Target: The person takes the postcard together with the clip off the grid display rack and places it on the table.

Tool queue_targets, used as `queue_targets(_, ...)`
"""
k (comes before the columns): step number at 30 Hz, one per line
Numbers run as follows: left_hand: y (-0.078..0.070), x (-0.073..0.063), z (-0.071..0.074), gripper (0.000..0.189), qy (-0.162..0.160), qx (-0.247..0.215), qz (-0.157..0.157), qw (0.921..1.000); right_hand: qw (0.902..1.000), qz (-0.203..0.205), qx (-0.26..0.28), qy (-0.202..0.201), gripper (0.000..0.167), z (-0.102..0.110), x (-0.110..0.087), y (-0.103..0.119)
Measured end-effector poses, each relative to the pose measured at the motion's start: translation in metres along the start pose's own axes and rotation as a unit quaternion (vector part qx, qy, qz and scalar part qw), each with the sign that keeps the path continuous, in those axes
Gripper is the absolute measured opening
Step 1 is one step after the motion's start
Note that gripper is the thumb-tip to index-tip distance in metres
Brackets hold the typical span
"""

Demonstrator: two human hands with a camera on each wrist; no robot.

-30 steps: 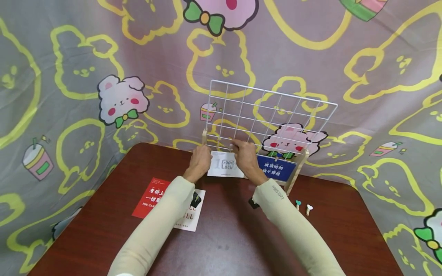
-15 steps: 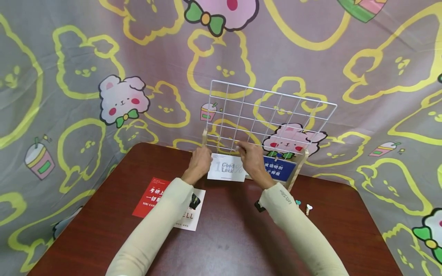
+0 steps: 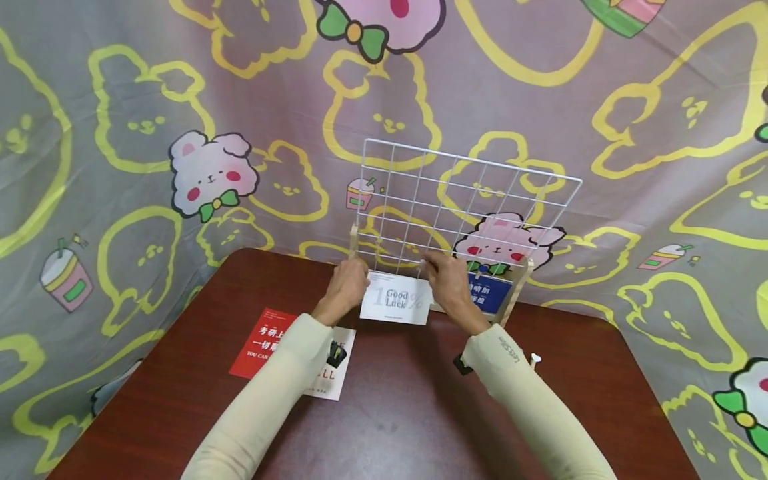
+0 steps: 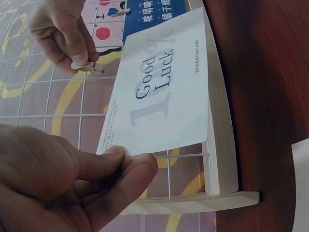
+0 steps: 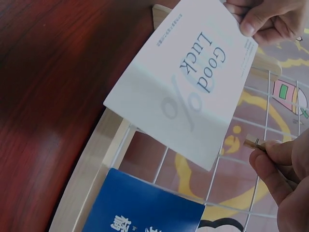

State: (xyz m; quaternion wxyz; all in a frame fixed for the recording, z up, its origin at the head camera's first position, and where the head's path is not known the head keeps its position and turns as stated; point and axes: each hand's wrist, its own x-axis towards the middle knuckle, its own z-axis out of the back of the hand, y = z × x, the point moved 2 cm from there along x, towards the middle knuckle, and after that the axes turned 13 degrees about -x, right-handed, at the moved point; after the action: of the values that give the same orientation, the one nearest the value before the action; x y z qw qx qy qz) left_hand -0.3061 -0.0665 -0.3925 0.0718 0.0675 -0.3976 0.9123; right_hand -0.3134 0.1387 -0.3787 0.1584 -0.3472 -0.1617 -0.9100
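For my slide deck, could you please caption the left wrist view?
Left hand pinches a Good Luck card in front of a wire grid; right hand holds a clothespin.

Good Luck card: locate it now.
In the head view, the Good Luck card is in front of the wire rack, held by the left hand, left of the blue card.

The white card (image 3: 395, 298) said "Good Luck" over a big, pale "100%". The left hand (image 3: 346, 285) pinched its corner, at 10 o'clock in the head view. The right hand (image 3: 451, 280) pinched a little wooden clip (image 4: 93, 67), near the card at 1 o'clock.
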Motion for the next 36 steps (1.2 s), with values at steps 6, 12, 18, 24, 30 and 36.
queue_targets(6,-0.001,-0.004,-0.001,0.020,0.012,0.012,-0.011,0.9998,1.0000,-0.005,0.000,0.001,0.007,0.001,-0.005,-0.007)
queue_targets(12,0.001,-0.008,-0.005,0.022,0.021,0.010,-0.020,0.9995,0.9999,-0.014,0.004,0.009,0.004,0.003,-0.014,-0.014)
queue_targets(18,-0.002,-0.013,-0.006,0.025,0.022,0.000,-0.013,0.9997,0.9999,-0.010,-0.005,-0.009,0.003,0.007,-0.022,-0.020)
queue_targets(24,-0.004,-0.016,-0.008,0.021,0.024,-0.002,-0.007,0.9997,0.9995,-0.029,-0.012,0.009,0.003,0.010,-0.032,-0.025)
queue_targets(30,-0.005,-0.019,-0.011,0.027,0.034,0.009,-0.012,0.9993,0.9988,-0.042,-0.016,0.018,0.005,0.013,-0.043,-0.032)
queue_targets(36,-0.006,-0.020,-0.014,0.026,0.042,0.014,-0.016,0.9989,0.9985,-0.051,-0.013,0.014,0.006,0.016,-0.051,-0.036)
